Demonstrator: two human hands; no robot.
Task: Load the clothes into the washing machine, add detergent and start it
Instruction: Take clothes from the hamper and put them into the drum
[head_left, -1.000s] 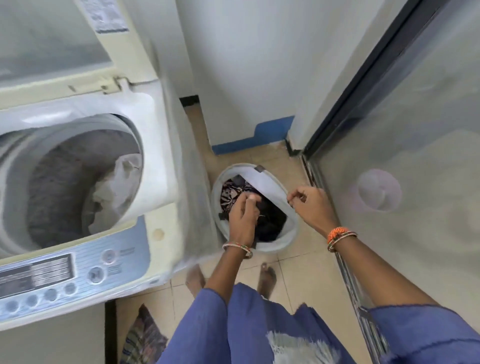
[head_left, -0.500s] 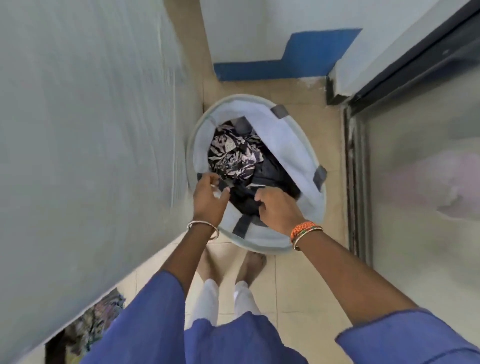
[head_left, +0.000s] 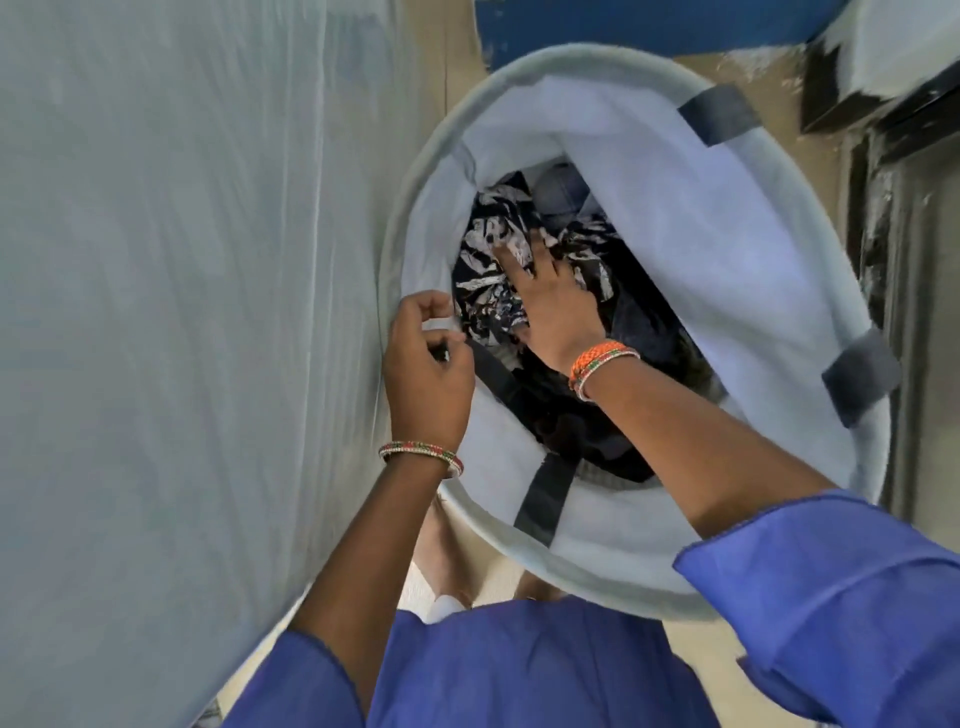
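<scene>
The right hand (head_left: 558, 306) is down inside the white laundry basket (head_left: 727, 270), its fingers (head_left: 511, 260) spread and curling into the black-and-white patterned garment (head_left: 488, 291) that lies on top of dark clothes (head_left: 639, 332) at the bottom; the fingertips are sunk in the cloth, so a full grip cannot be confirmed. The left hand (head_left: 428, 379) is at the basket's near-left rim, fingers curled and pinching the white liner edge just beside the patterned garment. The basket stands on the tiled floor (head_left: 769, 78), close against the washing machine's pale side panel (head_left: 182, 312).
</scene>
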